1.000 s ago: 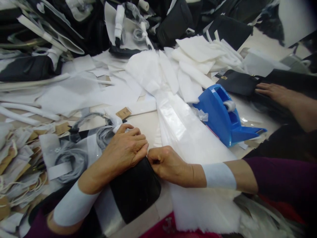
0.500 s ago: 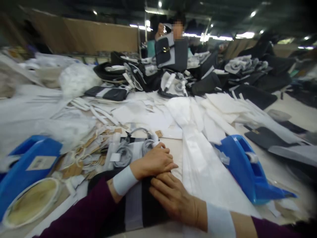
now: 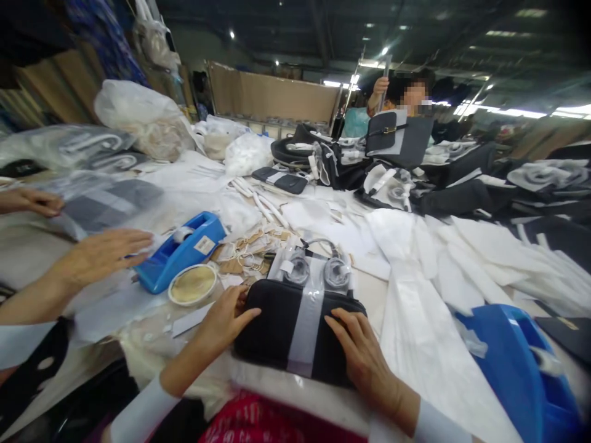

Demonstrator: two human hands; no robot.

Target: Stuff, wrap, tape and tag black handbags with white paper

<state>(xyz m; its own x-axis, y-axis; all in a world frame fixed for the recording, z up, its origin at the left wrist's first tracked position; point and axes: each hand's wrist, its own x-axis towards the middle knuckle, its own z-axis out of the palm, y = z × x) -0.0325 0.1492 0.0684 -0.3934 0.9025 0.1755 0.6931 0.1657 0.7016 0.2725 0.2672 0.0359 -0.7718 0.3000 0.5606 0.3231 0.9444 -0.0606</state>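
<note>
A black bag [image 3: 268, 320] lies before me, with a pale translucent band [image 3: 305, 332] around its middle. My left hand [image 3: 226, 320] grips its left end, thumb on the upper face and fingers round the edge. At the right end, my right hand [image 3: 364, 354] holds the bag with bent fingers pressed on its face; the thumb is not clearly seen. Just beyond the bag lie two plastic-wrapped coils [image 3: 337, 271] and a thin curved handle [image 3: 323, 242].
Blue tape dispensers stand left [image 3: 184, 249] and right [image 3: 512, 363]. Near the left one are a round tub [image 3: 192, 284] and tags with strings [image 3: 252, 249]. A co-worker's hands [image 3: 99, 261] work beside a bagged item. White sheets [image 3: 415, 307] and black bags lie beyond; another person holds a bag [image 3: 401, 138].
My view has turned left, bringing the co-worker's hands into sight. My hands, earlier close together over the bag, have moved apart to its two ends.
</note>
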